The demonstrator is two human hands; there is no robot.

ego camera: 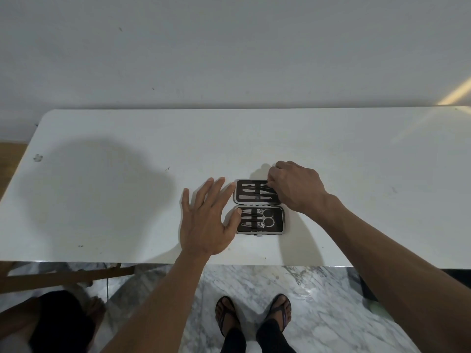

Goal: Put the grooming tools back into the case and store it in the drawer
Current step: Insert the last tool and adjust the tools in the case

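A small grooming case point(277, 226) lies open flat on the white table point(127, 174), dark lining up. Its near half holds scissors point(268, 217), a nail clipper and other metal tools under a strap. Its far half point(238, 192) holds several slim metal tools. My left hand point(206, 220) is spread flat beside the case's left edge, thumb tip resting on the near half. My right hand point(297, 187) is curled over the far half's right end, fingertips pinched at a thin tool there. What it pinches is mostly hidden.
The table's front edge runs just below the case. A grey wall stands behind the table. Below the edge are a marble floor, my feet in sandals point(252, 319) and a wooden frame point(63, 276) at the left. No drawer is in view.
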